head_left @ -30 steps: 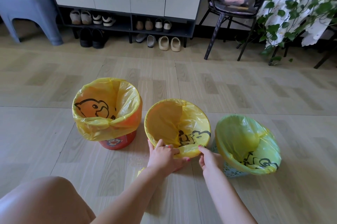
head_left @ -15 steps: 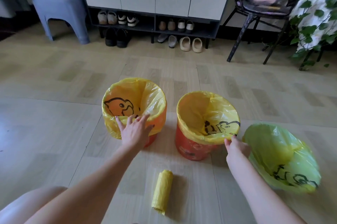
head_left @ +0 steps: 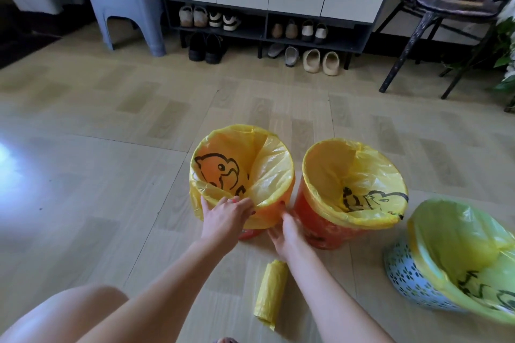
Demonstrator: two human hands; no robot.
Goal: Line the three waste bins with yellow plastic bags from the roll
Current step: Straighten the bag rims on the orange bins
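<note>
Three bins stand on the floor, each with a yellow bag folded over its rim. My left hand (head_left: 223,217) grips the bag (head_left: 267,175) at the near rim of the left orange bin (head_left: 249,232), fingers curled over the edge. My right hand (head_left: 287,234) reaches between that bin and the middle orange bin (head_left: 320,231), with its fingertips pinching the left bag's hanging skirt. The middle bin's bag (head_left: 334,169) sits smoothly. At the right, the blue-and-white patterned bin (head_left: 409,273) leans, and its bag (head_left: 451,239) is loose. The yellow bag roll (head_left: 271,292) lies on the floor near my right forearm.
My bare knee (head_left: 69,312) is at the lower left. A shoe cabinet (head_left: 267,33) with several pairs of shoes lines the far wall. A grey plastic stool (head_left: 125,5) stands at the back left. A black chair (head_left: 434,22) and a plant (head_left: 505,58) are at the back right.
My hands left the middle bin. The left hand went to the left bin's near rim first, then the right hand came off the middle bin's rim to the left bin's side.
</note>
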